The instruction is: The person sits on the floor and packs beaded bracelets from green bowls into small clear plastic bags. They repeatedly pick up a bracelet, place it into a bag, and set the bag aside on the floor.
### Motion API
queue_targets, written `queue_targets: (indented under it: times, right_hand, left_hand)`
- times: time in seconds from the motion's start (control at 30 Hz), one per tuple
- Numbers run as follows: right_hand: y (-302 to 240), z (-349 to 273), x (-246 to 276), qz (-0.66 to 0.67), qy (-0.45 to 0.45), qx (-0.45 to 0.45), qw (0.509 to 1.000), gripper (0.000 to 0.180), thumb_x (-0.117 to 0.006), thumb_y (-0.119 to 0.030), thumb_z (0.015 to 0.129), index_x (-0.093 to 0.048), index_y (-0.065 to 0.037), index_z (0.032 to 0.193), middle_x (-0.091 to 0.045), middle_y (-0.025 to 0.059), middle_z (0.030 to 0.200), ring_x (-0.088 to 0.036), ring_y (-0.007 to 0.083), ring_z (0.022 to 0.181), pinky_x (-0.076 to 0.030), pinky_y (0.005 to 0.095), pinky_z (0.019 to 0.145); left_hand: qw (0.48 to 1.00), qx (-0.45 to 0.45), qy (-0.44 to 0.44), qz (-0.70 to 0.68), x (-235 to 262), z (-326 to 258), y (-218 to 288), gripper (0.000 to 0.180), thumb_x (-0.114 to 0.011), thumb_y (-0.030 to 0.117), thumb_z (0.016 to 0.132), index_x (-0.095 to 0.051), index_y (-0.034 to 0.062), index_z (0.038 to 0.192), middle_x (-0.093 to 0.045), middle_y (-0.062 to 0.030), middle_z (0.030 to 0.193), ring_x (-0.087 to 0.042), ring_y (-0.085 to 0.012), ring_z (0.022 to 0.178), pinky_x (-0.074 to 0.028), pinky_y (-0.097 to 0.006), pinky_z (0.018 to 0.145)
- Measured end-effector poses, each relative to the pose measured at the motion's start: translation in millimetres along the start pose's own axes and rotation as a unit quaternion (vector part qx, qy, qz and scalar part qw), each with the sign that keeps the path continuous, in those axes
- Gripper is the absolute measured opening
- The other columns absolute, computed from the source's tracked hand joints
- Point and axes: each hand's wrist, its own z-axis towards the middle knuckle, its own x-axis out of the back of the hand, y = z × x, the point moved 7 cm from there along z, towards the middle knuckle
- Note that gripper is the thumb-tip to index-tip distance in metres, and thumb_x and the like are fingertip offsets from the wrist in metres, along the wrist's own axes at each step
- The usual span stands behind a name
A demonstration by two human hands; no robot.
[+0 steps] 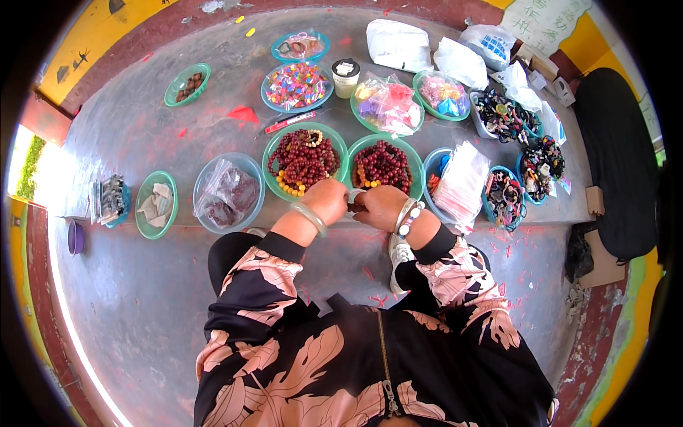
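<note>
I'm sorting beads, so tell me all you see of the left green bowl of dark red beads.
The left green bowl is round and looks plastic. It stands upright on the grey surface, filled with dark red beads that look strung; yellow beads lie at its near side, pale ones by its far rim. Its right rim meets or nearly meets the neighbouring bowl. The left hand hides part of its near edge; touch can't be judged.

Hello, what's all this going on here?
A person's left hand and right hand are close together; a small pale thing shows between them, too hidden to identify. Just beyond stand a left green bowl and a right green bowl, both holding dark red beads with some yellow ones. More filled containers surround them.
</note>
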Motion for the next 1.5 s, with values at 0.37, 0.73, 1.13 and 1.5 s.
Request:
queue_targets:
  times: [0.37,0.73,1.13,1.5]
  right_hand:
    - [6.2,4.2,5.4,0.043,0.069,0.019,0.997,0.03,-0.062,-0.022,0.072,-0.062,-0.003,0.096,-0.063,0.0201,0.081,-0.06,0.0376,0.078,-0.048,0.0446,0.072]
    - [22.0,-10.7,53.4,0.216,0.209,0.019,0.953,0.054,-0.074,-0.022,0.064,-0.053,-0.003,0.11,-0.061,0.0105,0.101,-0.061,0.0212,0.089,-0.047,0.0311,0.077]
    - [25.4,0.7,40.2,0.393,0.135,0.039,0.909,0.067,-0.074,-0.023,0.071,-0.043,-0.005,0.128,-0.056,0.0101,0.117,-0.055,0.0185,0.106,-0.045,0.0299,0.086]
    - [133.2,33.2,-21.7,-0.005,0.094,-0.15,0.984,0.019,-0.054,-0.017,0.074,-0.067,-0.009,0.085,-0.065,0.0159,0.088,-0.061,0.0321,0.086,-0.048,0.0409,0.078]
  left_hand:
    - [0.995,0.031,-0.019,-0.088,5.6,0.1,-12.2,0.019,-0.053,0.012,0.082,-0.067,0.0014,0.087,-0.062,-0.016,0.064,-0.063,-0.0255,0.054,-0.049,-0.036,0.052]
    - [0.95,0.132,-0.068,-0.275,33.8,-9.7,-19.9,0.021,-0.051,0.014,0.086,-0.065,-0.0016,0.085,-0.059,-0.0083,0.058,-0.057,-0.0142,0.045,-0.045,-0.026,0.041]
    - [0.946,0.12,-0.016,-0.301,62.1,-21.4,-18.5,0.024,-0.051,0.017,0.082,-0.064,-0.002,0.075,-0.061,-0.012,0.06,-0.061,-0.0202,0.052,-0.049,-0.034,0.047]
    - [0.991,0.054,0.045,0.11,56.0,-18.6,-33.9,0.028,-0.044,0.015,0.079,-0.066,-0.0012,0.073,-0.062,-0.0236,0.078,-0.061,-0.0387,0.075,-0.048,-0.048,0.07]
